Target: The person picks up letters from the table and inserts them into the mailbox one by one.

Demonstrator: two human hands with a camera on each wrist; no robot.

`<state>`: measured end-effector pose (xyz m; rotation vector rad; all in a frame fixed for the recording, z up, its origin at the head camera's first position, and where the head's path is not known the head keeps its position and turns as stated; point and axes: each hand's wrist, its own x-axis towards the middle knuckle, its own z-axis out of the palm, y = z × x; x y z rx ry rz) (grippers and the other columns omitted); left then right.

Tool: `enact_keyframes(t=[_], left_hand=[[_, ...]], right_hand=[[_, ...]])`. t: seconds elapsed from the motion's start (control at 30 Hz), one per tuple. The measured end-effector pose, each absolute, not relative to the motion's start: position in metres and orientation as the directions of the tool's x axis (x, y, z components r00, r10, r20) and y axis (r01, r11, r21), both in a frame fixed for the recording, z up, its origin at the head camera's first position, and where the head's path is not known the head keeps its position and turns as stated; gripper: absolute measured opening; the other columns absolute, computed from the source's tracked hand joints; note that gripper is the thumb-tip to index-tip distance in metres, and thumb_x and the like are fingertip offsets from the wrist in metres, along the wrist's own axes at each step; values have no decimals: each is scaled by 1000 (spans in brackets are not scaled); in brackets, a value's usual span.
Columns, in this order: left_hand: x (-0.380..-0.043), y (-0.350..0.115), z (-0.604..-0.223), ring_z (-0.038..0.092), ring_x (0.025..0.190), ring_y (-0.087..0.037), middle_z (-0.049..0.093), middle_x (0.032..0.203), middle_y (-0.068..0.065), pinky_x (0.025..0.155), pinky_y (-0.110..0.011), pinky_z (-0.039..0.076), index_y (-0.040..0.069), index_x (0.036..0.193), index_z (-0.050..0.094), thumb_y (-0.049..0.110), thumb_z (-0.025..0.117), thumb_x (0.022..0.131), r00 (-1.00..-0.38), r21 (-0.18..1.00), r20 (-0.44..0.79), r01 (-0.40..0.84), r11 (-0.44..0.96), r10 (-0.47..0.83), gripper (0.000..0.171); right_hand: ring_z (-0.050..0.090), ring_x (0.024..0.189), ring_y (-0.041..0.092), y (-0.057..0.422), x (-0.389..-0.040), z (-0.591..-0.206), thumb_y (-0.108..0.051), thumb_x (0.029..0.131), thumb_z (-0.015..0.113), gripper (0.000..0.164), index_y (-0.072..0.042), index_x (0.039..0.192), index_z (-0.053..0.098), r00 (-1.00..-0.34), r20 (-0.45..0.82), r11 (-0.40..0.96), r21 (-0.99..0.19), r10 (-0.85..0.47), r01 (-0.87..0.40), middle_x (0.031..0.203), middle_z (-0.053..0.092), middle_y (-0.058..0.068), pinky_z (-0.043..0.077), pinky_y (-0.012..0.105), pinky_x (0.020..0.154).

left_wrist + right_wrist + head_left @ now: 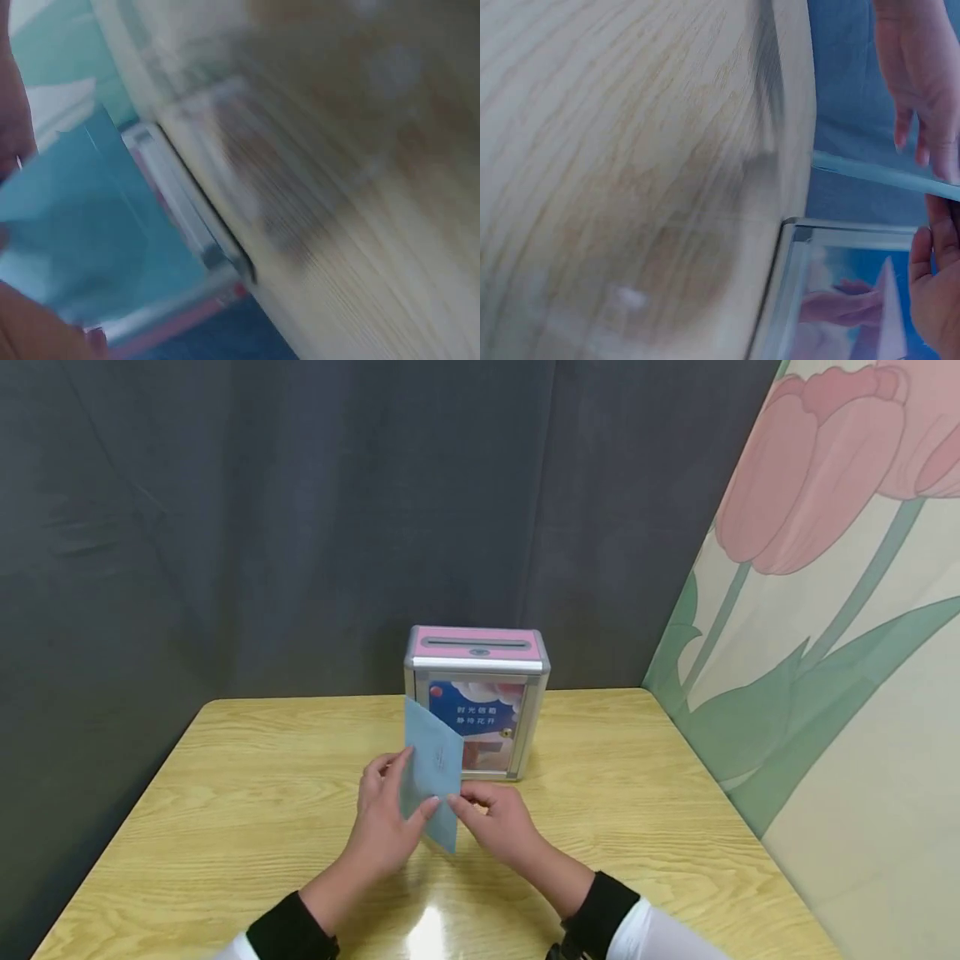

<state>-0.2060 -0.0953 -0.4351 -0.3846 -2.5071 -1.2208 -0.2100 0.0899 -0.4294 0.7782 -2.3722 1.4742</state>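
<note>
A light-blue envelope [433, 760] with small print is upright between both hands, in front of the box. My left hand [386, 814] holds its left side, the index finger at the edge and the thumb against the face turned towards me. At the lower right edge, my right hand [498, 822] pinches it between thumb and fingers. The envelope [877, 175] appears as a thin strip in the right wrist view, one hand on either side. Filling much of the left wrist view's left side is its flat face [112, 225].
Behind the envelope stands a pink-topped letter box [532, 718] with a silver frame, a slot on top and a picture front. The wooden table [247, 793] meets a dark curtain [300, 527] at the back and a tulip-patterned wall [847, 727] on the right.
</note>
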Motion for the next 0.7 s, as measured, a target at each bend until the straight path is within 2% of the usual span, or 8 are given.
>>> enact_keyframes(t=[0.1,0.2,0.27,0.4,0.47,0.53,0.63,0.7], left_hand=[[-194,-90,-433,36,115,-20,28,136,-1,88,-50,41,31,137,15,42,45,89,-886,761,394,463,454,243,58],[-184,-90,-428,39,117,-16,35,137,-4,92,-46,39,26,137,19,31,39,93,-871,840,354,456,295,341,48],[-180,-91,-428,41,115,-14,41,133,-4,92,-45,39,26,134,27,28,39,94,-879,872,336,426,242,339,42],[-181,-94,-431,50,104,-12,56,117,-1,87,-46,43,25,122,44,36,41,92,-923,914,281,341,219,262,32],[-182,-96,-429,53,98,-11,61,108,2,83,-44,45,26,115,50,45,42,89,-955,935,218,263,238,199,33],[-184,-99,-429,54,95,-11,63,102,3,82,-42,46,24,110,53,50,43,86,-973,943,182,214,256,141,36],[-186,-104,-427,53,85,-14,60,85,-1,76,-42,46,22,102,55,55,44,83,-987,949,146,158,273,62,40],[-188,-107,-426,52,84,-16,59,83,-2,75,-42,44,20,99,56,57,45,82,-991,954,132,133,268,21,42]], right_hand=[[55,96,13,85,-204,-425,-22,83,60,15,-18,95,67,-629,691,347,-527,-357,-776,105,64,3,52,40,73],[46,110,21,81,-199,-422,-24,85,56,20,-17,102,65,-485,779,368,-349,-397,-862,121,55,8,45,47,83],[43,114,24,80,-198,-421,-28,88,51,24,-17,106,63,-449,788,379,-297,-421,-877,126,51,11,42,50,85],[40,117,24,82,-198,-423,-33,90,46,29,-17,109,61,-444,773,404,-266,-453,-875,128,49,11,39,51,88],[38,118,24,83,-199,-424,-32,88,51,29,-17,111,59,-475,768,449,-275,-430,-850,129,47,10,39,51,88],[37,118,23,86,-200,-424,-31,85,56,35,-17,117,53,-538,756,501,-324,-372,-802,130,46,10,40,50,89],[44,110,17,93,-202,-424,-33,82,60,47,-22,125,44,-718,649,534,-526,-251,-662,122,52,6,44,47,85],[51,98,14,98,-204,-428,-35,80,61,42,-26,119,48,-843,506,488,-698,-184,-525,109,58,2,48,45,77]])
